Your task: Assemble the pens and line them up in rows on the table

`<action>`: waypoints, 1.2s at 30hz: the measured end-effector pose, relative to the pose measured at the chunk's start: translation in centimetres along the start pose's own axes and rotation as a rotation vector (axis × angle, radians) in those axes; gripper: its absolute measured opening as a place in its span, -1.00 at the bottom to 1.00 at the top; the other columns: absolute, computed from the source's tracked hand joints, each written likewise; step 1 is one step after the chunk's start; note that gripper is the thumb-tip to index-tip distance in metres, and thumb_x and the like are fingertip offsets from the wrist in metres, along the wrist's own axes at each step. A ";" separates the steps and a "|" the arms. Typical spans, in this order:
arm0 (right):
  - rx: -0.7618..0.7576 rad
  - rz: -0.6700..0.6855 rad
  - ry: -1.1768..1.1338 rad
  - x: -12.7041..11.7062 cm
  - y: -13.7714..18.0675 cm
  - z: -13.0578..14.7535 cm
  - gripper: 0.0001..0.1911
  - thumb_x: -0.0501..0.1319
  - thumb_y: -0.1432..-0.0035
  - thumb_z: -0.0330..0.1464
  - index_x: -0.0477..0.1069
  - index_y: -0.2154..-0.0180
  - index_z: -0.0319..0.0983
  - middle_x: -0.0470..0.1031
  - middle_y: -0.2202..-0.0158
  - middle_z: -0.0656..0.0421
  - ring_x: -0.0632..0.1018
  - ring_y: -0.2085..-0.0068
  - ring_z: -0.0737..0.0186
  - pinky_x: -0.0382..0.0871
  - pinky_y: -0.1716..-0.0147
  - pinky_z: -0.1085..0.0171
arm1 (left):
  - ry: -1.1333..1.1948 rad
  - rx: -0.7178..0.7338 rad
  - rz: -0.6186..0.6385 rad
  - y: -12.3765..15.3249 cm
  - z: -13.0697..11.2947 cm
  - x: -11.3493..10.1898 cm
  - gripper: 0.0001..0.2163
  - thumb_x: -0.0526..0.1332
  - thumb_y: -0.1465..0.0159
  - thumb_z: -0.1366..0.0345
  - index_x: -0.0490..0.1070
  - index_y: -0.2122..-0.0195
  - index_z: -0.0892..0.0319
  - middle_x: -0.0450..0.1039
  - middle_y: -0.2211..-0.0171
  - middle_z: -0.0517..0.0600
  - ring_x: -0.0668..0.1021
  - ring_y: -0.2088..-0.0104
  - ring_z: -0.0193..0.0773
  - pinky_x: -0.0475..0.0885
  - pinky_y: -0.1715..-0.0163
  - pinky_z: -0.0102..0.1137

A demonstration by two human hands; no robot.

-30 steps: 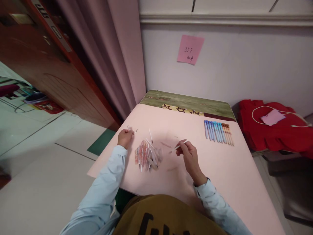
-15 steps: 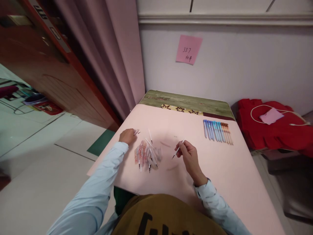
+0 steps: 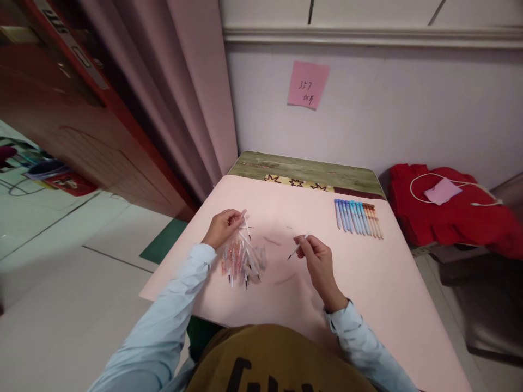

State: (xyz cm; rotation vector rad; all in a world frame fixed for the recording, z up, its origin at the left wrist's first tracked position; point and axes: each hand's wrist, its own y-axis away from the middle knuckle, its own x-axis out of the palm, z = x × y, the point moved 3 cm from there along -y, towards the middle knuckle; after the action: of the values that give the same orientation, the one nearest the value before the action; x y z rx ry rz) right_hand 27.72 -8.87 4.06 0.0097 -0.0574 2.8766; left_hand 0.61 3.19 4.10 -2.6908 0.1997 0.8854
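A heap of pen parts (image 3: 243,258), clear barrels and thin white refills, lies on the pink table cover (image 3: 368,283) in front of me. My left hand (image 3: 223,226) is closed at the heap's far left edge, pinching a thin clear-white pen piece that sticks out to the right. My right hand (image 3: 316,258) is closed on a thin white pen refill (image 3: 297,249), held just above the cover with its dark tip pointing down-left. A neat row of finished pens (image 3: 357,216), blue on the left and orange on the right, lies at the far right of the cover.
A green wooden tabletop strip (image 3: 306,167) shows beyond the cover. A pink note (image 3: 307,84) hangs on the white wall. Pink curtain (image 3: 180,87) and a brown door stand at left. A red cloth (image 3: 449,215) with a white cable lies at right.
My left hand has moved right from the cover's left edge to the heap with its small piece. My right hand has turned the refill so its tip points down-left.
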 end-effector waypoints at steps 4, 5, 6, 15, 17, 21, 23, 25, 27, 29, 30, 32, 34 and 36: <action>-0.008 -0.017 -0.014 0.2 -0.2 -0.2 -0.70 0.26 -0.21 -0.13 0.55 0.28 -0.24 0.41 0.53 0.25 0.42 0.48 0.34 0.32 0.44 0.32 | 0.436 -0.142 -0.257 1.6 -0.6 0.5 -0.72 0.33 -0.13 0.09 0.47 0.28 0.21 0.48 0.31 0.00 0.44 0.43 -0.32 0.37 0.39 -0.40; -0.003 -0.017 -0.046 0.3 -0.2 -0.3 -0.70 0.27 -0.20 -0.13 0.54 0.24 -0.24 0.43 0.49 0.25 0.42 0.48 0.35 0.33 0.44 0.32 | 0.460 -0.165 -0.322 2.0 -0.4 0.6 -0.71 0.33 -0.13 0.09 0.47 0.28 0.21 0.50 0.27 0.02 0.46 0.40 -0.30 0.40 0.35 -0.38; 0.004 -0.017 -0.080 0.4 -0.2 -0.5 -0.70 0.28 -0.19 -0.13 0.53 0.21 -0.24 0.44 0.46 0.24 0.43 0.48 0.36 0.34 0.45 0.32 | 0.447 -0.186 -0.383 2.2 0.0 0.6 -0.71 0.34 -0.12 0.09 0.48 0.28 0.21 0.51 0.22 0.05 0.49 0.34 -0.27 0.42 0.29 -0.36; 0.068 0.018 -0.123 -0.4 0.8 -1.6 -0.68 0.30 -0.14 -0.12 0.52 0.25 -0.26 0.48 0.40 0.19 0.43 0.49 0.36 0.35 0.49 0.33 | 0.311 -0.130 0.058 -0.3 4.3 2.9 -0.68 0.16 -0.26 0.01 0.44 0.23 0.19 0.53 0.14 0.08 0.52 0.12 -0.15 0.34 0.00 -0.27; 0.068 0.013 -0.122 -0.8 1.0 -1.5 -0.68 0.31 -0.14 -0.12 0.52 0.25 -0.25 0.48 0.41 0.19 0.44 0.48 0.36 0.34 0.48 0.34 | 0.301 -0.106 0.061 -0.1 4.6 3.4 -0.68 0.12 -0.28 0.01 0.42 0.26 0.19 0.51 0.22 0.04 0.50 0.19 -0.19 0.34 0.06 -0.29; 0.079 -0.009 -0.129 -1.5 1.3 -1.6 -0.68 0.32 -0.13 -0.12 0.52 0.26 -0.26 0.48 0.41 0.19 0.43 0.48 0.37 0.33 0.49 0.34 | 0.285 -0.122 0.117 0.7 4.5 4.0 -0.69 0.10 -0.29 0.02 0.40 0.27 0.18 0.48 0.33 -0.02 0.47 0.31 -0.22 0.35 0.17 -0.33; 0.077 -0.018 -0.131 -1.6 1.4 -1.6 -0.67 0.33 -0.11 -0.11 0.53 0.26 -0.26 0.49 0.42 0.18 0.42 0.49 0.36 0.32 0.50 0.34 | 0.282 -0.130 0.125 0.9 4.1 3.8 -0.69 0.10 -0.30 0.03 0.41 0.26 0.18 0.49 0.35 -0.02 0.47 0.32 -0.22 0.36 0.19 -0.33; 0.067 -0.018 -0.124 -1.5 1.5 -1.5 -0.66 0.32 -0.11 -0.10 0.53 0.27 -0.25 0.50 0.41 0.17 0.42 0.49 0.35 0.33 0.49 0.33 | 0.294 -0.116 0.085 0.9 3.1 3.4 -0.70 0.11 -0.30 0.04 0.43 0.27 0.18 0.50 0.34 0.00 0.48 0.29 -0.21 0.36 0.17 -0.32; 0.040 -0.025 -0.090 -1.5 1.7 -1.4 -0.67 0.30 -0.14 -0.10 0.54 0.28 -0.25 0.52 0.37 0.15 0.43 0.47 0.34 0.34 0.47 0.31 | 0.314 -0.094 -0.028 0.9 1.5 2.8 -0.73 0.17 -0.27 0.07 0.47 0.29 0.19 0.51 0.29 0.01 0.49 0.23 -0.20 0.35 0.12 -0.32; -0.007 -0.057 -0.035 -1.6 1.9 -1.3 -0.70 0.29 -0.16 -0.12 0.53 0.30 -0.25 0.52 0.34 0.15 0.42 0.47 0.35 0.35 0.45 0.31 | 0.362 -0.104 -0.195 1.4 -0.4 2.4 -0.76 0.27 -0.20 0.12 0.52 0.30 0.20 0.51 0.25 0.02 0.49 0.19 -0.22 0.35 0.11 -0.35; -0.031 -0.077 -0.013 -1.7 1.9 -1.2 -0.71 0.29 -0.17 -0.13 0.53 0.32 -0.25 0.51 0.37 0.16 0.41 0.48 0.36 0.34 0.45 0.31 | 0.425 -0.131 -0.268 1.9 -1.4 2.4 -0.78 0.31 -0.18 0.14 0.54 0.29 0.21 0.51 0.25 0.02 0.49 0.20 -0.24 0.36 0.12 -0.38; -0.065 -0.109 -0.008 -1.8 2.1 -1.3 -0.72 0.28 -0.20 -0.15 0.50 0.35 -0.24 0.45 0.47 0.21 0.39 0.50 0.36 0.32 0.46 0.32 | 0.698 -0.273 -0.369 3.2 -3.2 3.1 -0.77 0.34 -0.18 0.16 0.55 0.25 0.22 0.49 0.36 -0.02 0.49 0.34 -0.33 0.41 0.25 -0.42; -0.079 -0.142 -0.057 -1.8 2.3 -1.3 -0.74 0.26 -0.21 -0.17 0.48 0.32 -0.24 0.42 0.51 0.24 0.40 0.51 0.35 0.33 0.48 0.32 | 1.050 -0.445 -0.350 4.6 -4.9 4.6 -0.79 0.35 -0.19 0.21 0.55 0.23 0.24 0.49 0.39 -0.02 0.50 0.41 -0.39 0.45 0.32 -0.46; -0.091 -0.178 -0.110 -1.8 2.7 -1.2 -0.75 0.26 -0.21 -0.17 0.48 0.25 -0.24 0.47 0.48 0.22 0.45 0.49 0.33 0.36 0.47 0.31 | 1.288 -0.613 -0.314 6.0 -6.4 6.3 -0.87 0.34 -0.20 0.32 0.54 0.26 0.24 0.53 0.36 0.02 0.54 0.39 -0.41 0.50 0.30 -0.50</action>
State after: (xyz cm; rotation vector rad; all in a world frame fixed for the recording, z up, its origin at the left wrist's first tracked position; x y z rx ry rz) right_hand 28.74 -11.93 2.73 0.1482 -0.1984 2.6902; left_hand 7.90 -4.75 3.75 -3.2361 -0.2791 -1.1237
